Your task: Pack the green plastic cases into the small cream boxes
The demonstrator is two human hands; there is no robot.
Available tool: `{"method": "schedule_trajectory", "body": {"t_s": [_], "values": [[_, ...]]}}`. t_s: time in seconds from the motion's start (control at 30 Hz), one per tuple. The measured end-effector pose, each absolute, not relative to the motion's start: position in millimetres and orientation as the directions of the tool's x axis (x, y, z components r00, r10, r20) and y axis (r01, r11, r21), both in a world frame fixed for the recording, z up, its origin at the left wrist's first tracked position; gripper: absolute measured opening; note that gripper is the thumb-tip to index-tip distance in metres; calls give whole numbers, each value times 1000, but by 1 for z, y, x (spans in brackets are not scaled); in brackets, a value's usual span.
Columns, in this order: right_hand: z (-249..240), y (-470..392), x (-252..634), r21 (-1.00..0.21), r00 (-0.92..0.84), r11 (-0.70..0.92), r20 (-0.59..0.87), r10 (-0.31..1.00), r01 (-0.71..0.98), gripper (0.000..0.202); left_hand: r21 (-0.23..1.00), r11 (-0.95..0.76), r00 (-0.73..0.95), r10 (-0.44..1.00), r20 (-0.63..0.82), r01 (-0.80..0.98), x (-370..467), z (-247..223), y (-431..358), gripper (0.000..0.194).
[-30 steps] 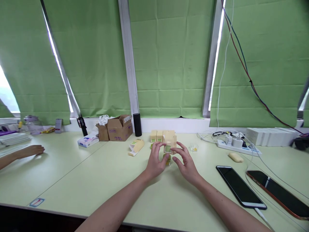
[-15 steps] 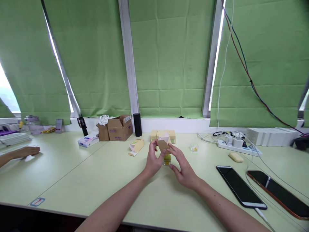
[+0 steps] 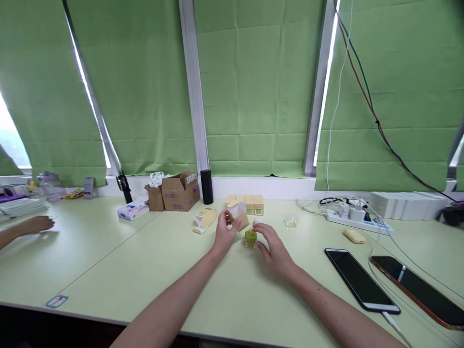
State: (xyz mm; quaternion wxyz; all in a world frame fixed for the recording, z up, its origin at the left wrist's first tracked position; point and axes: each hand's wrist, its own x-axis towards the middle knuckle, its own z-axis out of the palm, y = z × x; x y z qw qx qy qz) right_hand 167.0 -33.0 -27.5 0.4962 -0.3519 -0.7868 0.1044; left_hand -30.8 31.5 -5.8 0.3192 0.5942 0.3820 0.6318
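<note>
Nearest, at the lower left of the frame, a small sticker (image 3: 57, 301) lies by the front edge of the pale tabletop (image 3: 119, 295). At the lower right a white-edged phone (image 3: 362, 280), with a white cable plugged into its near end, lies beside a second phone (image 3: 420, 291) with an orange-brown edge.

Just right of the frame's centre line, below mid-height, the right hand (image 3: 276, 252) has its fingers curved and its thumb parted from them at the right side of a green-lidded jar (image 3: 250, 238). I cannot tell whether it grips the jar, which stands upright on the tabletop. Just left of that, the left hand (image 3: 225, 236) has its thumb and fingers closed on a small open carton (image 3: 239, 220), held tilted above the surface with its pale inside showing.

To the right, a cream oval case (image 3: 354, 236) lies beyond the phones; at the left edge rests another person's hand (image 3: 38, 224). Farther back, an opened carton (image 3: 205, 220) lies left of the held one, and a clear glass container (image 3: 291, 221) sits to the right. Behind them stands a row of small boxes (image 3: 253, 204). A brown cardboard box (image 3: 181, 192) and a black cylinder (image 3: 206, 187) stand left of these, before green blinds (image 3: 253, 87) filling the upper frame.
</note>
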Motion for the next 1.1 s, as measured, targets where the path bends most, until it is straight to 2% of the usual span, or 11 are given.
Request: {"method": "schedule_trajectory", "body": {"t_s": [0.13,0.23,0.33,0.5,0.8,1.0,1.1], "values": [[-34,-26,165,-533,-213,646,658,722,547,48,918,-396,-77,916,394,-11,-42,-11,46,55],[-41,-22,165,-544,-199,584,606,770,603,55,942,-323,-56,943,329,88,-48,-14,53,48],[-44,-17,168,-526,-196,550,583,788,649,48,938,-314,-39,946,322,147,-51,-17,56,46],[-39,-16,173,-503,-166,521,591,790,689,38,937,-317,59,948,312,144,-48,-21,54,44],[-29,-16,194,-531,-59,340,476,877,776,41,968,-250,153,956,251,-21,-40,-22,49,64],[-30,-14,198,-533,-62,321,447,892,783,44,955,-293,203,938,281,33,-33,-21,34,69],[-29,-16,197,-543,-62,307,422,904,781,43,920,-385,205,908,365,68,-33,-15,27,62]]}}
